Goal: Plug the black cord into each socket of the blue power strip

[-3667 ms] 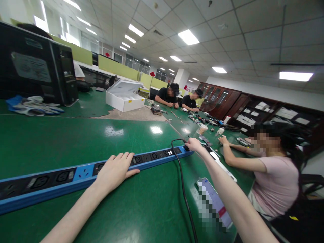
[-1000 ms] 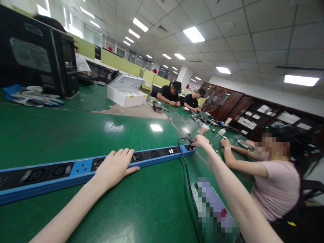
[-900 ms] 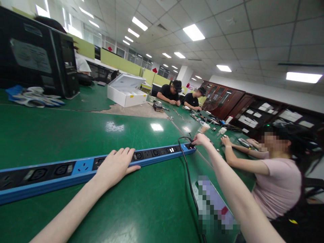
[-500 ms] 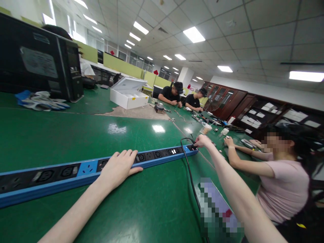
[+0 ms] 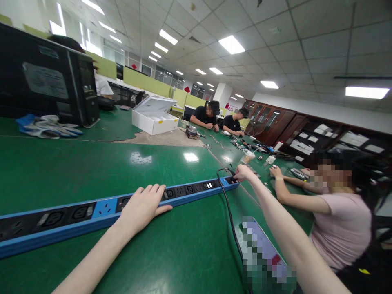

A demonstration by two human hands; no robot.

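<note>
A long blue-and-black power strip (image 5: 105, 207) lies across the green table, with rows of sockets facing up. My left hand (image 5: 142, 206) grips its middle, fingers over the top and thumb along the near side. At the far right end, my right hand (image 5: 243, 173) is closed around a black plug (image 5: 233, 178) at the last socket. My fingers partly hide the plug, so how deep it sits I cannot tell. A black cord (image 5: 228, 204) loops up near the plug, crosses the strip and runs down towards me, past a blurred phone-like object (image 5: 265, 253).
On the left stand a black computer case (image 5: 45, 77) and white-and-blue gloves (image 5: 49, 126). An open white box (image 5: 154, 120) sits further back. A co-worker in a pink shirt (image 5: 343, 220) sits at right; two more people work at the far end among scattered parts.
The whole view has shifted very slightly. Both hands keep their places on the power strip and plug.
</note>
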